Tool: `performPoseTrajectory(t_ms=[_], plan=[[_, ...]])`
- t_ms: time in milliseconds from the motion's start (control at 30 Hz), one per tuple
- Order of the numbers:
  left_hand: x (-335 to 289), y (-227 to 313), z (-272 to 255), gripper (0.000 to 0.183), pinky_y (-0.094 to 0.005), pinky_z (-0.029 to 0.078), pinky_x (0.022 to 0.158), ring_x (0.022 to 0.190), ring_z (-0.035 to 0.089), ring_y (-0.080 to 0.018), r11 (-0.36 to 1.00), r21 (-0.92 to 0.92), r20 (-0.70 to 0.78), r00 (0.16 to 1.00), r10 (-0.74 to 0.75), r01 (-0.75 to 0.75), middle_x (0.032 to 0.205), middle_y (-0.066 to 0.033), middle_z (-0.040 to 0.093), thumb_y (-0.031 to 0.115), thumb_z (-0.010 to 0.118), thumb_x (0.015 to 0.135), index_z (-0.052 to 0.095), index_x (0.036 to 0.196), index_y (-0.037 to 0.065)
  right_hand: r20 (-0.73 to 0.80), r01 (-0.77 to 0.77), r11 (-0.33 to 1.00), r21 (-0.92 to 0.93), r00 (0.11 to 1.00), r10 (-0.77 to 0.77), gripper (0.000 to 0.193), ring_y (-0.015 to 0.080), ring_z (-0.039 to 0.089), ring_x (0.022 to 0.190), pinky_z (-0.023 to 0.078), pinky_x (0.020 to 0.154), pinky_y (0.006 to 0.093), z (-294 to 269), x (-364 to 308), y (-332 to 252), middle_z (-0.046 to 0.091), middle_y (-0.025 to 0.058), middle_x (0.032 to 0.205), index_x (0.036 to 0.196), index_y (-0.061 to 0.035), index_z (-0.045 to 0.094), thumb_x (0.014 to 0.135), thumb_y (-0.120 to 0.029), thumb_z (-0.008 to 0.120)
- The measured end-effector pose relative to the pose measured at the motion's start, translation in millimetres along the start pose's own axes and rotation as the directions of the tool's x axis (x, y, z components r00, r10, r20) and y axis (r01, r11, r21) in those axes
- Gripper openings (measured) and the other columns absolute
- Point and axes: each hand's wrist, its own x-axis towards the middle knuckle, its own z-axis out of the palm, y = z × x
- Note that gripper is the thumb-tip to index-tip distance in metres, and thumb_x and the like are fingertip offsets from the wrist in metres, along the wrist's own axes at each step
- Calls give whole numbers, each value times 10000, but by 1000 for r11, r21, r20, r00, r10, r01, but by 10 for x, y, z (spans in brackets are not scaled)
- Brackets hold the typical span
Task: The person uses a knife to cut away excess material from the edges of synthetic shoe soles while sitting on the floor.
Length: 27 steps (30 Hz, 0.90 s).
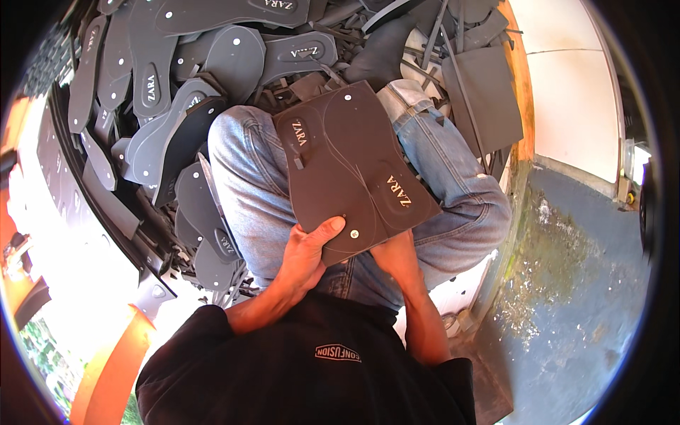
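Observation:
A dark grey foam sheet [347, 152] rests across my thighs, tilted, with the outlines of two shoe insoles cut or pressed into it. Each outline bears a raised printed pad and a small white dot. My left hand [306, 253] grips the sheet's near left corner, thumb on top and fingers underneath. Under the near right edge goes my right hand [398, 256]; its fingers are hidden by the sheet, so what they do there does not show. A small dark scrap [298, 163] lies on the sheet's left pad.
Loose grey insoles [237, 64] lie heaped ahead and to the left, among thin foam offcuts [283, 92]. Another dark foam sheet [485, 95] lies at the far right, beside a wooden edge [520, 85]. Stained blue-grey floor [574, 262] extends to the right.

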Motion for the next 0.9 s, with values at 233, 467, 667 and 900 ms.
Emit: performPoseTrajectory(t_ms=[233,467,667,900], plan=[[8,-6,-41,215,-264,500,484,678,637,-153,1000,2,30,999,-17,17,860,-67,646,147,653,841,596,1011,29,130,129,992,2,983,-128,319,361,564,984,435,838,413,9,151,68,606,193,1028,1058,-5,583,767,-121,644],[-9,26,4,210,-265,501,481,664,635,-150,1000,-4,-5,1000,-20,20,838,-65,646,148,655,842,596,1003,27,96,302,953,-21,949,-299,303,319,589,920,453,798,406,-3,274,162,627,147,953,1037,-14,597,773,-150,654],[5,13,-25,198,-266,492,469,660,632,-145,1000,-7,38,999,-24,24,843,-58,643,144,648,847,595,1002,32,-54,417,906,-65,906,-421,281,306,598,873,461,765,405,130,457,150,637,128,898,1021,-17,604,786,-166,644],[9,2,24,207,-249,480,446,621,609,-143,1000,13,10,1000,-25,25,809,-57,623,180,632,852,581,1000,44,-143,395,912,-107,902,-408,276,299,599,845,463,743,403,309,623,142,635,122,876,1015,-18,606,793,-178,638]])
